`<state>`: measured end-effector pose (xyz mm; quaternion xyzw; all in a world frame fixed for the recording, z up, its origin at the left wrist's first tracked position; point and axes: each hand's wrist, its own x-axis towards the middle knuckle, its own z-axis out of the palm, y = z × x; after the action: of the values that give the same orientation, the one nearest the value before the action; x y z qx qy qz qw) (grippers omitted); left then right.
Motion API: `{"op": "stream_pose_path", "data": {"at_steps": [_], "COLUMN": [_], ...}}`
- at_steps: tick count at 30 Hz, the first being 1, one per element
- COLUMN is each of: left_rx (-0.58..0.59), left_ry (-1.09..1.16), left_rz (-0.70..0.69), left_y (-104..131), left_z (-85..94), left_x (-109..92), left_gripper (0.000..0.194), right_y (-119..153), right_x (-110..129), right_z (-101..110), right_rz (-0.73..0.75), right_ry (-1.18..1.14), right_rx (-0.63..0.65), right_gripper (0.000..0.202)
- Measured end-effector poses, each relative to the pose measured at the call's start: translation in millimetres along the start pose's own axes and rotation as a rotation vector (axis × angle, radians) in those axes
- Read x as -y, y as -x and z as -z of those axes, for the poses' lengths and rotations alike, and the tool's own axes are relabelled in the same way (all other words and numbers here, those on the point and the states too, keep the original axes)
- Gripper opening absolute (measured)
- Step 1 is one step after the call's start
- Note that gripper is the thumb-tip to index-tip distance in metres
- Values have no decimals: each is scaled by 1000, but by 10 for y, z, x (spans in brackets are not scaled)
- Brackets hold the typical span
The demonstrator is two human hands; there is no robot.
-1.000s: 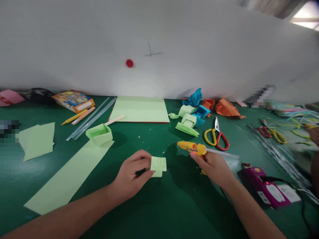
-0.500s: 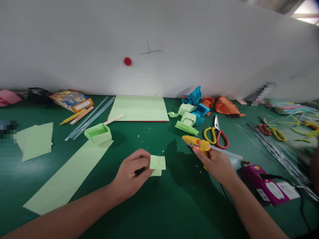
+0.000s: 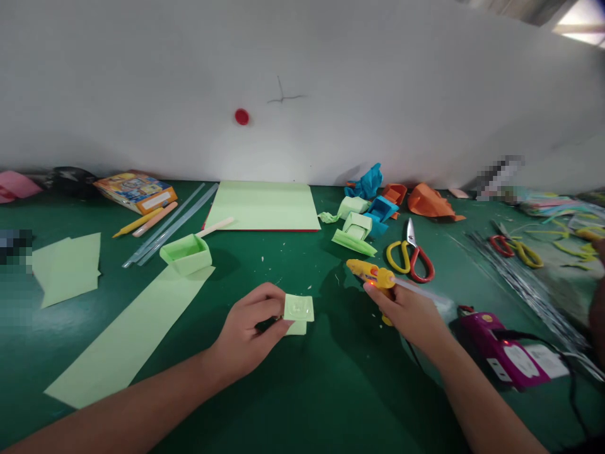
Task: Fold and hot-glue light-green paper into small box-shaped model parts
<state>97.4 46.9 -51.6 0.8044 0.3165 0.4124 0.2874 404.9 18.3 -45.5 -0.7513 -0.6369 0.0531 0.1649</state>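
Observation:
My left hand (image 3: 255,325) pinches a small folded piece of light green paper (image 3: 299,308) over the middle of the table. A shiny patch that looks like clear glue lies on its upper face. To the right, my right hand (image 3: 411,312) is wrapped round a yellow hot glue gun (image 3: 371,272), its nozzle pointing left toward the paper but apart from it. A clear glue stick (image 3: 420,291) sticks out of the gun's back end. An open light green paper box (image 3: 186,255) rests at one end of a long green paper strip (image 3: 127,340), left of my left hand.
Scissors (image 3: 411,252) lie just beyond the glue gun, near folded green, blue and orange paper pieces (image 3: 358,226). A purple power strip (image 3: 505,350) with a black cable sits right of my right forearm. Green sheets (image 3: 265,205), a colourful box (image 3: 136,191) and clear glue sticks (image 3: 172,224) lie farther back.
The glue gun has tilted slightly in my right hand, and its glue stick has swung a little with it. My left hand and the folded paper have hardly moved.

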Motion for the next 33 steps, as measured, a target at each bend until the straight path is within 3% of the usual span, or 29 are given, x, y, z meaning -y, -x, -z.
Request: {"op": "stream_pose_path", "data": {"at_steps": [6,14,33], "left_rx": [-5,-13,-15], "left_ry": [13,39,75], "left_rz": [16,-16,-29], "left_y": [3,4,25], "left_z": [-3,-4,-18], "left_x": [1,-1,35], "left_gripper": [23,21,19], "right_y": [32,29,222], "right_x": [-15,40,-153], "right_z": [-93,-20,-30], "right_rz": [135,260,267], "right_ry": [57,-1,-145], "right_rx": [-27,20,48], "right_gripper": [63,51,43]}}
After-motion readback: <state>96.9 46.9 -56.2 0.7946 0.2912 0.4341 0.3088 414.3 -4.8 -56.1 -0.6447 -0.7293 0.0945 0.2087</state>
